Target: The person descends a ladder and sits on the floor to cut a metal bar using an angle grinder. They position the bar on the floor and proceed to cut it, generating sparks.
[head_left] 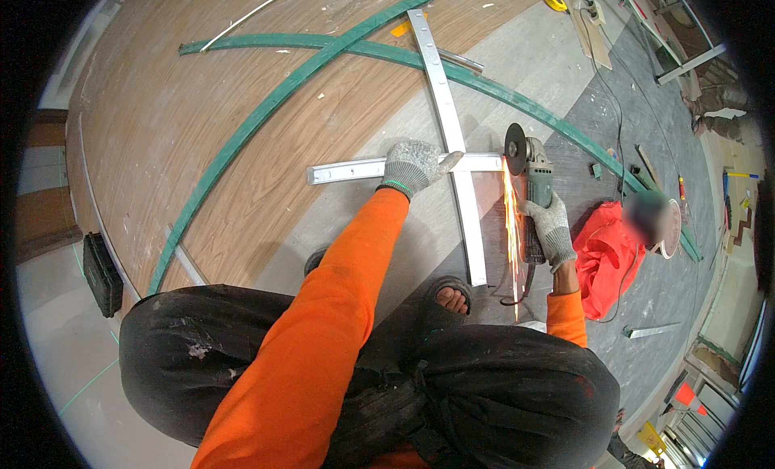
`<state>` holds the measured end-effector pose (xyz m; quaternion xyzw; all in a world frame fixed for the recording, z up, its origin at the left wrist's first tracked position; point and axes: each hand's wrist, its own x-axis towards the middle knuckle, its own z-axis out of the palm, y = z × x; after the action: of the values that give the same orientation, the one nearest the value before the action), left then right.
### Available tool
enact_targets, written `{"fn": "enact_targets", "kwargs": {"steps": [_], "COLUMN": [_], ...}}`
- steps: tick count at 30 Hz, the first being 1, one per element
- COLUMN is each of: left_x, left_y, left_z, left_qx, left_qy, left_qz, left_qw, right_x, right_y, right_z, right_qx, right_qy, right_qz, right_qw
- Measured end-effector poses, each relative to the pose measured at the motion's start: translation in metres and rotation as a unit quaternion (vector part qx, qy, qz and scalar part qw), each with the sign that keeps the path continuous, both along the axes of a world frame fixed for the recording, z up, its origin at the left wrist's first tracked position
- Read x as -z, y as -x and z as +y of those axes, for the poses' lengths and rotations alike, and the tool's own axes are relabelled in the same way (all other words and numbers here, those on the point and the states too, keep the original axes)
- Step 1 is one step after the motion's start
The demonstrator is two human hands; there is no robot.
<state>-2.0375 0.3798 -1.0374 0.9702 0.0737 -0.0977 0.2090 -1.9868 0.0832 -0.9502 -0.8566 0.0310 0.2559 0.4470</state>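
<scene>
Gripping the grinder [539, 186] by its body, your right hand [551, 231] is wrapped around it, with the disc [514, 148] at the right end of the short metal bar [347, 170] and sparks [509, 211] streaming down toward your side. Your left hand [410, 167] looks closed over that bar, though the glove hides the fingertips, just left of where it crosses the long metal bar [469, 235]. Green strips [242, 153] lie beyond; a red cloth [599, 263] sits right of the grinder.
</scene>
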Motion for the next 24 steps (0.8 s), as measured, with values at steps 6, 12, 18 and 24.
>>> {"fn": "enact_targets", "kwargs": {"steps": [6,12,18,24], "left_x": [-0.007,-0.005,-0.004,0.002], "left_y": [-0.001,0.000,-0.001,-0.004], "left_z": [0.001,0.002,0.001,0.002], "left_qx": [0.005,0.006,0.012,0.009], "left_qy": [0.013,0.017,0.001,0.008], "left_qz": [0.028,0.031,0.028,0.041], "left_qw": [1.000,0.999,1.000,0.999], "right_x": [-0.003,-0.008,0.001,0.005], "right_y": [-0.002,0.001,-0.001,-0.001], "right_z": [0.001,0.007,-0.002,-0.004], "right_qx": [0.001,-0.003,-0.006,-0.004], "right_qy": [0.002,0.001,0.005,0.015], "right_qz": [0.033,0.011,0.006,0.005], "right_qw": [0.999,1.000,1.000,1.000]}}
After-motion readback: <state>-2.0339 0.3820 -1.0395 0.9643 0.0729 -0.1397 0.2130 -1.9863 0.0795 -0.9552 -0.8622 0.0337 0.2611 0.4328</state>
